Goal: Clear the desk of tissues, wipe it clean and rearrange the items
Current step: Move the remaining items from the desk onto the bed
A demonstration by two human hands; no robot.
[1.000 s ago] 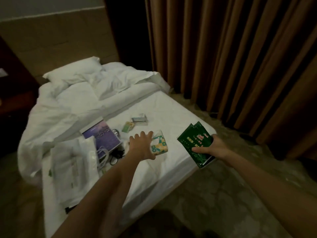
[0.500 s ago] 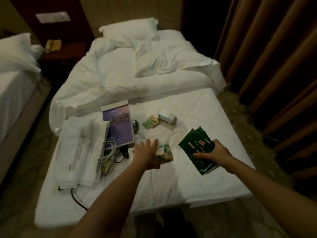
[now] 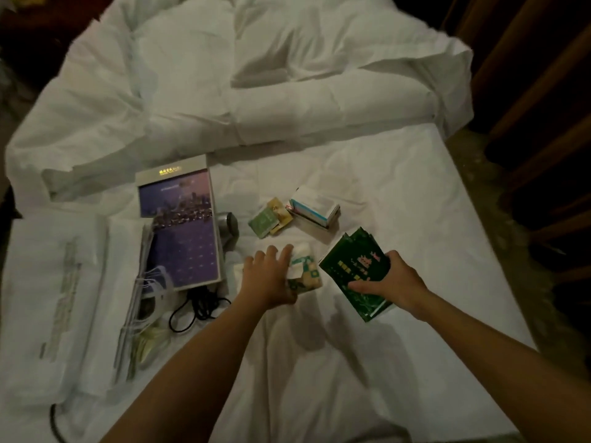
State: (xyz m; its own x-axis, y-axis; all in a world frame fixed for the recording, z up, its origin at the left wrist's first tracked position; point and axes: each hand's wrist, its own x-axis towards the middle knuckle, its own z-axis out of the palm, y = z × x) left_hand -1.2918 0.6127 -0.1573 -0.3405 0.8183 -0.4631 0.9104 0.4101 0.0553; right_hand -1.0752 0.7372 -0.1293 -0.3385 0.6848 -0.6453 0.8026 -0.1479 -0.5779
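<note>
A small tissue pack (image 3: 305, 270) with a green and yellow pattern lies on the white bed sheet (image 3: 367, 362). My left hand (image 3: 268, 276) grips it from the left, fingers over its top and thumb underneath. My right hand (image 3: 391, 282) holds a stack of dark green packets (image 3: 351, 266) just right of the tissue pack, thumb pressed on the top one. A crumpled white tissue (image 3: 235, 271) shows just left of my left hand.
A purple booklet (image 3: 182, 231) lies to the left over white plastic bags (image 3: 60, 298) and a black cable (image 3: 198, 306). Small green and orange sachets (image 3: 268, 220) and a white box (image 3: 315, 212) lie beyond my hands. A rumpled duvet (image 3: 256, 75) fills the far bed. Brown curtains (image 3: 543, 91) hang right.
The view has dropped and moved closer to the bed. My left hand went from reaching over the tissue pack to gripping it. My right hand keeps the green packets.
</note>
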